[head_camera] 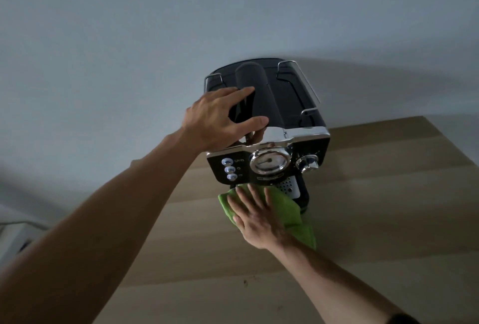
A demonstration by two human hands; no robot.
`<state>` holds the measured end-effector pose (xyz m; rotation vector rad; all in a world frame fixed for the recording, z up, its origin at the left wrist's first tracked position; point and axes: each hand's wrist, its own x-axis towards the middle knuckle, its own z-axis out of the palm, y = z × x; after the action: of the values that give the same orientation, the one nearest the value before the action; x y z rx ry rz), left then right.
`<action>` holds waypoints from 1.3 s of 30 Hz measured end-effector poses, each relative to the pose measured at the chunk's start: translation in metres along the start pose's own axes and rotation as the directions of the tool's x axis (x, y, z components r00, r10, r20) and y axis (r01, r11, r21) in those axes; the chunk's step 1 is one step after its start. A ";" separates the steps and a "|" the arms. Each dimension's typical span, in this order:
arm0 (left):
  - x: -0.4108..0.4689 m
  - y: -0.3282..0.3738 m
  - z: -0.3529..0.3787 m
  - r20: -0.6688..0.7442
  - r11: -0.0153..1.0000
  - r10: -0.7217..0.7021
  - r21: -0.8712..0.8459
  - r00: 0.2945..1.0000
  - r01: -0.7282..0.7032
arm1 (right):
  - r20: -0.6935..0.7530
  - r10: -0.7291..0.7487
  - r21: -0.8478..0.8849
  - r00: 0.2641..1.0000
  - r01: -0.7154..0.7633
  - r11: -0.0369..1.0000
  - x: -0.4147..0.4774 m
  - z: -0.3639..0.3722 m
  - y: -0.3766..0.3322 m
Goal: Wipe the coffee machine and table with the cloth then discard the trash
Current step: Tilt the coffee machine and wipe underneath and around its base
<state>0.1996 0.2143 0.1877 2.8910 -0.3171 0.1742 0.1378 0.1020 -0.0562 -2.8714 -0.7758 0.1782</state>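
Note:
A black and chrome coffee machine [285, 105] stands on the light wooden table [375, 220] against the wall. My left hand [220, 118] rests on its top left, fingers spread over the black top and thumb at the chrome edge. My right hand [255, 216] lies flat, fingers apart, pressing a green cloth [287, 209] against the table at the machine's base, below the front panel. The cloth trails toward me under my wrist. Part of the drip tray is hidden behind the cloth and hand.
A pale wall [233, 12] rises right behind the machine. Small dark specks [245, 283] lie on the table near its front. A white object [15, 235] sits at the lower left, off the table. The table's far right corner [425, 126] is in view.

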 end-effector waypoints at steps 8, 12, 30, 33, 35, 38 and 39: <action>-0.001 -0.002 0.003 -0.006 1.000 0.002 -0.016 1.000 -0.002 | 0.016 0.075 0.053 0.997 -0.075 0.996 0.020 -0.006 -0.003; 0.000 -0.002 0.002 -0.004 1.000 0.002 0.002 1.000 -0.002 | 0.082 -0.081 0.141 0.993 0.069 0.988 0.041 -0.019 -0.001; -0.001 -0.002 0.004 -0.027 1.000 0.015 -0.015 1.000 -0.015 | -0.158 0.622 0.220 0.767 -0.587 0.779 -0.004 -0.016 0.061; 0.001 -0.002 0.005 -0.026 0.999 0.014 -0.030 1.000 -0.015 | -0.128 0.553 0.150 0.823 -0.536 0.831 0.003 -0.012 0.034; 0.001 -0.002 0.005 -0.028 0.999 0.004 -0.033 1.000 -0.005 | -0.070 0.455 0.130 0.888 -0.444 0.886 0.012 -0.008 0.012; -0.001 -0.001 0.005 -0.024 1.000 0.009 -0.025 1.000 -0.009 | -0.011 0.191 0.088 0.982 -0.189 0.978 0.028 -0.002 -0.007; -0.001 -0.001 0.005 -0.022 1.000 0.011 -0.025 1.000 -0.011 | 0.036 0.073 0.072 0.997 -0.076 0.994 0.033 -0.003 -0.007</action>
<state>0.1993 0.2146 0.1826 2.8605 -0.3290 0.2025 0.1634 0.1247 -0.0539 -2.8359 -0.6540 0.2591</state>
